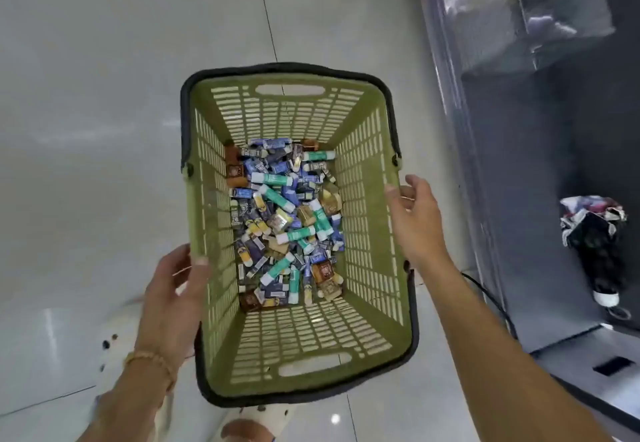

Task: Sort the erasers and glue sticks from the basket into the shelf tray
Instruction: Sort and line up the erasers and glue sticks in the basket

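Note:
A green slotted basket [374, 199] with dark handles folded down sits below me on the tiled floor. Its bottom holds a jumble of glue sticks [273, 179] with teal-and-white tubes and several small wrapped erasers [254, 164] in blue, dark and brown sleeves. My left hand [173, 299] is at the basket's left rim, thumb over the edge and fingers outside the wall, pinching it. My right hand [415, 219] hovers by the right rim with fingers loosely spread, holding nothing. No shelf tray is clearly in view.
A dark grey shelf unit [554, 164] runs along the right, with plastic-wrapped goods [519, 1] at the top and a folded patterned umbrella [595, 233] lying on it. A thin black cable [491, 299] hangs by its edge. Light shoes [114, 344] show below the basket.

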### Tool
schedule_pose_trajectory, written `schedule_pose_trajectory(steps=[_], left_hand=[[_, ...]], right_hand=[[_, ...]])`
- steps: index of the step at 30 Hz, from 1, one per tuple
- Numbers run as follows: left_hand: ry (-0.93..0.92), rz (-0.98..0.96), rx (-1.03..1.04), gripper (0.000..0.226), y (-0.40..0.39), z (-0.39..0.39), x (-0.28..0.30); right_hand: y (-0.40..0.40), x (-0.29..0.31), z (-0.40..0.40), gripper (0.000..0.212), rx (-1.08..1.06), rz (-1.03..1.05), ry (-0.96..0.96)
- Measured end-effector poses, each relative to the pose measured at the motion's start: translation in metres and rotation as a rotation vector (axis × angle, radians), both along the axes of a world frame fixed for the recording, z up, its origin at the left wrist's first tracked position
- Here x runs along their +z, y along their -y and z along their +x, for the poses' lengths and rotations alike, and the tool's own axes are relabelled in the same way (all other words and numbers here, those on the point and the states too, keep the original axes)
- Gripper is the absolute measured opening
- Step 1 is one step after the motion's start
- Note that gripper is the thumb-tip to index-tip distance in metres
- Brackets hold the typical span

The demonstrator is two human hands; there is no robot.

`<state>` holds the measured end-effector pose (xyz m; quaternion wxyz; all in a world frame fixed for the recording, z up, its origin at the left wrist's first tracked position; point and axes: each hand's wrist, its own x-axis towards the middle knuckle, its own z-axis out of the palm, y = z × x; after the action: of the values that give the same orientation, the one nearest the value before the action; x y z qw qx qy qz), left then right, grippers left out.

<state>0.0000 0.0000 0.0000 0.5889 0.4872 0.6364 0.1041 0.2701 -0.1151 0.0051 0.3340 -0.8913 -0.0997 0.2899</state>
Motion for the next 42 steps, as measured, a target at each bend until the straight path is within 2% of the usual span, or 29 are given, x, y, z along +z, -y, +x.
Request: schedule_pose_trajectory(steps=[1,3,5,8,13,18,24,32,37,42], left_hand=[[0.014,0.006,-0.01,0.02,0.002,0.004,-0.007],[0.038,0.025,-0.034,0.014,0.004,0.009,-0.019],[0.063,0.021,-0.028,0.022,0.005,0.011,-0.027],[0.09,-0.001,-0.022,0.037,0.004,0.007,-0.032],[0.084,-0.04,-0.013,0.033,-0.001,0.006,-0.026],[0.073,-0.103,0.043,0.028,-0.008,-0.007,0.001],[0.031,-0.118,0.145,0.028,-0.03,-0.038,0.089],[-0.014,-0.051,0.273,0.03,-0.098,-0.1,0.204],[-0.008,-0.02,0.362,0.03,-0.177,-0.142,0.232],[0.008,-0.045,0.376,0.034,-0.3,-0.189,0.253]], right_hand=[[-0.005,-0.008,0.003,0.049,0.006,0.006,-0.017],[-0.01,-0.024,0.01,0.029,0.048,-0.013,-0.01],[-0.013,-0.036,0.014,0.018,0.057,-0.02,0.005],[-0.013,-0.043,0.019,0.011,0.085,-0.066,0.067],[-0.018,-0.036,0.018,0.011,0.068,-0.072,0.084],[-0.034,-0.002,0.011,0.011,0.101,-0.095,0.08],[-0.074,0.078,-0.013,0.01,0.186,-0.085,0.08],[-0.186,0.183,-0.066,0.01,0.347,-0.052,0.048],[-0.293,0.217,-0.11,0.013,0.419,-0.008,0.034],[-0.419,0.239,-0.154,0.012,0.436,-0.018,0.041]])
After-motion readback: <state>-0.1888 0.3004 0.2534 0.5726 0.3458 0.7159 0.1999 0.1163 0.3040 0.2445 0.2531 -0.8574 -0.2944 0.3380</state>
